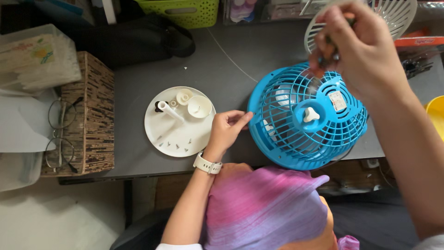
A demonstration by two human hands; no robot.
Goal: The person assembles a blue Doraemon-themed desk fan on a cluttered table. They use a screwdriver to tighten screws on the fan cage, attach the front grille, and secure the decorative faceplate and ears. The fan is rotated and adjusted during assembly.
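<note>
right now the blue fan grille lies face-up on the grey table, its round back housing with a white knob turned toward the camera. the right hand hovers over the grille's upper edge, fingers bunched tight around a thin tool, likely a screwdriver, whose long axis runs from the fist down and slightly left to the grille bars; the tip seems to meet the grille near its upper middle, though blur hides the exact contact. the left hand, with a white watch on its wrist, sits just beside the grille's left rim, thumb and forefinger pinched together at the edge, so it touches the rim while the other hand is over the top. to the left of that hand, close by, a white round plate holds small screws, a white shaft and cup-like plastic parts. a second white grille lies behind the blue one. farther left, well apart, eyeglasses rest by a woven box, and a green basket stands at the table's far edge.
</note>
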